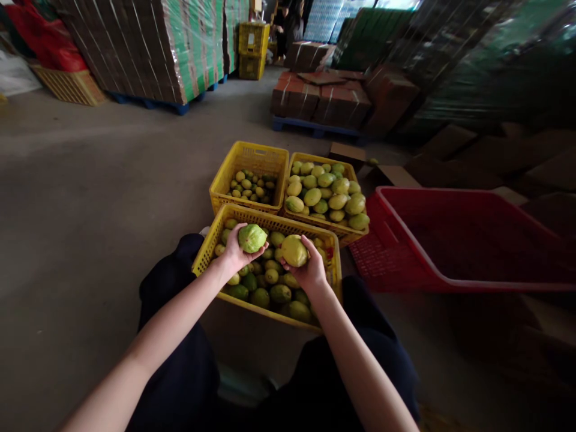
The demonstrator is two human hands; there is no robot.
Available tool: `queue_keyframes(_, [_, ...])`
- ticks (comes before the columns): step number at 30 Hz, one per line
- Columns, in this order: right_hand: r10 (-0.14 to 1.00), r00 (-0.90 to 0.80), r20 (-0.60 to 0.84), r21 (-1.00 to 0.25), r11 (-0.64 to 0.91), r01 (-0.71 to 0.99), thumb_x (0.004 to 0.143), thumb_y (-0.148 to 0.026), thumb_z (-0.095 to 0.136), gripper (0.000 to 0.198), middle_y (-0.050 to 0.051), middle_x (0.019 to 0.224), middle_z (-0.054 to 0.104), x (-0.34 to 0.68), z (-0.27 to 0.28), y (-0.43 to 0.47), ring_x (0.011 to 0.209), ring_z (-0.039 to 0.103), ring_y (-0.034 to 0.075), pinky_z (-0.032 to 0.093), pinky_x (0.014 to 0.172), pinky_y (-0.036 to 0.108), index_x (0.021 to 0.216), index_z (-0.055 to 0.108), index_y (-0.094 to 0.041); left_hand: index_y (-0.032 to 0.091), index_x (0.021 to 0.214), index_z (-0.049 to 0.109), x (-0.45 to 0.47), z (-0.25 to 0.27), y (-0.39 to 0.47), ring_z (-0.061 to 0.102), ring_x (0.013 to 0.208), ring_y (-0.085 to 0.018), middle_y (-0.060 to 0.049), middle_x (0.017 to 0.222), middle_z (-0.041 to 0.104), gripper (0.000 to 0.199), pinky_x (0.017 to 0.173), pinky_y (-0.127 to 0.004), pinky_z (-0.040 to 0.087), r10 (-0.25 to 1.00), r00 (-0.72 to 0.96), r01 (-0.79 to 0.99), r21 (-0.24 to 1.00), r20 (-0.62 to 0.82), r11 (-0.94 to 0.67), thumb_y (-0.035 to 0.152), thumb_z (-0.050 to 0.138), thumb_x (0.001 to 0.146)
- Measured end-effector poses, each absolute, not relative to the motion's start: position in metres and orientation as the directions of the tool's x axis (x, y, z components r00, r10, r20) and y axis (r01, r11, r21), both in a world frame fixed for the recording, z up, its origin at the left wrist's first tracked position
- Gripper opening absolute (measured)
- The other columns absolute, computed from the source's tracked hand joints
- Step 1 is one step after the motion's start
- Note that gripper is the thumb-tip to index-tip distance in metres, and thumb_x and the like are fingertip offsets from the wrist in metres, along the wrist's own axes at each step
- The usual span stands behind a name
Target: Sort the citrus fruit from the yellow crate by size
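My left hand [236, 251] is closed around a bumpy green lemon [252, 238]. In my right hand [310, 267] sits a yellow lemon [294, 251], with the thumb along its side. Both hands are raised over the near yellow crate [265, 312], which holds many green and yellow lemons [280, 293]. Behind it on the right stands a yellow crate [345, 235] heaped with large lemons [312, 197]. The crate at back left [220, 186] holds smaller lemons [246, 184] low inside.
To the right, a large red basket [405, 240] stands beside the crates. Flattened cardboard [468, 159] lies behind it. Strapped cardboard stacks [319, 99] rest on a blue pallet [315, 127]. Wrapped stacks [193, 48] rise at back left, near yellow crates [252, 51]. A person [294, 24] is far back.
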State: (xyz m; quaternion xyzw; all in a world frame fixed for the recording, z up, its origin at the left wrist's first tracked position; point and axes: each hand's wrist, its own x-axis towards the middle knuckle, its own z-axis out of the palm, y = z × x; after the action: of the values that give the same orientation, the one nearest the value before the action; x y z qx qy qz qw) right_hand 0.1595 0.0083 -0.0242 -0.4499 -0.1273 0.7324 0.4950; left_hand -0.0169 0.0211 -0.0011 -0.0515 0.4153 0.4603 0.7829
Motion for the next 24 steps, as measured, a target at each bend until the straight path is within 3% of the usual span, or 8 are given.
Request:
queue_keyframes(6, [0.847, -0.130, -0.515, -0.622, -0.474, -0.623, 0.081, -0.039, 0.061, 0.022, 0.005, 0.064, 0.069, 0.161, -0.029, 0.009, 0.045, 0.061, 0.018, 0.044, 0.030, 0.025, 0.086, 0.061, -0.018, 0.013, 0.096, 0.065, -0.017, -0.006, 0.021, 0.067, 0.060, -0.021, -0.010, 0.068, 0.068, 0.033, 0.043, -0.027, 0.054, 0.679, 0.243, -0.773, 0.285, -0.693, 0.567, 0.038, 0.043, 0.091])
queue_keyframes(11, [0.851, -0.094, -0.517, -0.638, -0.456, -0.621, 0.077, -0.034, 0.062, 0.018, 0.005, 0.066, 0.068, 0.160, -0.032, 0.009, 0.053, 0.064, 0.020, 0.044, 0.032, 0.025, 0.085, 0.061, -0.018, 0.016, 0.083, 0.061, -0.017, -0.007, 0.022, 0.068, 0.063, -0.020, -0.007, 0.069, 0.067, 0.027, 0.050, -0.027, 0.057, 0.717, 0.165, -0.822, 0.307, -0.678, 0.480, 0.039, 0.049, 0.090])
queue_keyframes(18, [0.906, -0.079, -0.416, -0.677, -0.366, -0.639, 0.073, -0.036, 0.070, 0.028, 0.000, 0.074, 0.069, 0.158, -0.038, 0.007, 0.057, 0.066, 0.019, 0.049, 0.041, 0.026, 0.096, 0.064, -0.022, 0.015, 0.084, 0.066, -0.016, -0.007, 0.020, 0.070, 0.069, -0.018, -0.005, 0.071, 0.069, 0.023, 0.064, -0.030, 0.058, 0.836, 0.217, -0.876, 0.278, -0.504, 0.395, 0.030, 0.050, 0.091])
queue_keyframes(24, [0.921, -0.178, -0.347, -0.605, -0.365, -0.708, 0.072, -0.046, 0.068, 0.028, 0.004, 0.070, 0.069, 0.151, -0.031, -0.002, 0.063, 0.067, 0.021, 0.050, 0.045, 0.027, 0.082, 0.065, -0.020, 0.014, 0.070, 0.065, -0.016, -0.009, 0.016, 0.069, 0.070, -0.020, -0.006, 0.068, 0.067, 0.022, 0.074, -0.035, 0.057, 0.906, 0.266, -0.835, 0.391, -0.331, 0.388, 0.027, 0.055, 0.084])
